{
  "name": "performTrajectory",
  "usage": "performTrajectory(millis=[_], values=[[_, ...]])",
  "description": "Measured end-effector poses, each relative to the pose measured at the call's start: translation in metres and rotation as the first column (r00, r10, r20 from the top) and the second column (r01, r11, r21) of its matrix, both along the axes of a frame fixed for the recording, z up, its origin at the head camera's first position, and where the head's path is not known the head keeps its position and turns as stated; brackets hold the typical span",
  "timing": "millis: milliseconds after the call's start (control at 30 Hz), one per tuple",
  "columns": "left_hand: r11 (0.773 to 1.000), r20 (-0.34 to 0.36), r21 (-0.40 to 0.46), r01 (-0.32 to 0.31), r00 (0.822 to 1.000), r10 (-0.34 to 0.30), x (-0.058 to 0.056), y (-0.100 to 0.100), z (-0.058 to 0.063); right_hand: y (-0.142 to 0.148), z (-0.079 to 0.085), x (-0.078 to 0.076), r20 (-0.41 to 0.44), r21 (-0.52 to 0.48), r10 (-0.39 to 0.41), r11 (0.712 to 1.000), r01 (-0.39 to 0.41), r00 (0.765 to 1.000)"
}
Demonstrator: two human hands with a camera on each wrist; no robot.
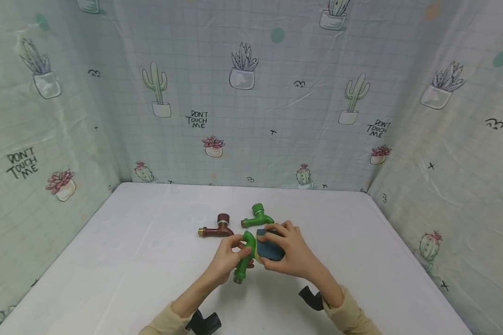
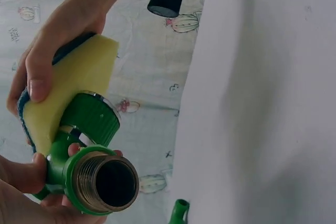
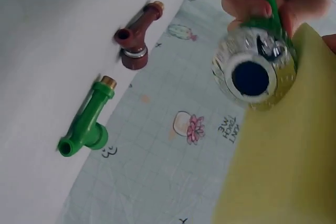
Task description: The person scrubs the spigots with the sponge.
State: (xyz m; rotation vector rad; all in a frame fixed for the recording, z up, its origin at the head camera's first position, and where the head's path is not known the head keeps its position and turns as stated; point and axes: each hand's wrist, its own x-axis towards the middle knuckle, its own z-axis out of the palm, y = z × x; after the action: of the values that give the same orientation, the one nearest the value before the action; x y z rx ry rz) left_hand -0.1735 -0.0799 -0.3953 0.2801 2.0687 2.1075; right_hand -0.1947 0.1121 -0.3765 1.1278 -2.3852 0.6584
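Note:
My left hand (image 1: 225, 257) grips a green tap (image 1: 241, 269) by its body, above the white table. In the left wrist view, the tap's threaded brass inlet (image 2: 110, 183) faces the camera. A yellow sponge (image 2: 84, 74) with a dark blue scouring side is held by my right hand (image 1: 294, 255), its fingers spread over the blue back. The sponge's yellow face touches the tap's ribbed round handle (image 3: 283, 80). In the right wrist view, the sponge hides part of that handle, whose end has a dark blue centre.
Beyond the hands, a brown tap (image 1: 218, 231) and another green tap (image 1: 257, 217) lie on the white table (image 1: 151, 260). Black wrist-worn pieces (image 1: 205, 323) are by both forearms. A cactus-printed sheet (image 1: 272, 107) surrounds the table's back and sides.

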Motion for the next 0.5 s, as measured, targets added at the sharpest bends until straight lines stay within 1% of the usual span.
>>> performTrajectory(millis=[67,100,167,233,267,333,500], values=[[0.999,0.038,0.037,-0.037,0.999,0.036,-0.002,-0.001,0.0,-0.001,-0.004,0.002,-0.112,0.025,0.007,1.0,-0.004,0.994],[0.998,0.056,0.049,-0.047,0.997,0.044,-0.003,-0.002,-0.001,-0.001,-0.006,0.003,-0.173,0.041,0.014,0.999,-0.007,0.985],[0.997,0.091,0.063,-0.049,0.995,0.044,-0.004,-0.004,-0.001,-0.001,-0.011,0.005,-0.284,0.071,0.021,0.997,-0.001,0.959],[0.997,0.12,0.064,-0.04,0.992,0.032,-0.005,-0.005,-0.001,-0.001,-0.015,0.004,-0.353,0.086,0.02,0.996,0.011,0.935],[0.998,0.127,0.059,-0.03,0.992,0.023,-0.005,-0.006,-0.001,0.0,-0.016,0.003,-0.364,0.084,0.016,0.996,0.015,0.931],[0.999,0.143,0.047,-0.02,0.99,0.013,-0.005,-0.007,0.0,0.002,-0.018,0.001,-0.357,0.068,0.002,0.997,0.024,0.934],[0.999,0.16,0.023,-0.043,0.986,0.039,-0.003,-0.008,0.002,0.009,-0.019,-0.008,-0.271,-0.002,-0.006,1.0,0.006,0.962]])
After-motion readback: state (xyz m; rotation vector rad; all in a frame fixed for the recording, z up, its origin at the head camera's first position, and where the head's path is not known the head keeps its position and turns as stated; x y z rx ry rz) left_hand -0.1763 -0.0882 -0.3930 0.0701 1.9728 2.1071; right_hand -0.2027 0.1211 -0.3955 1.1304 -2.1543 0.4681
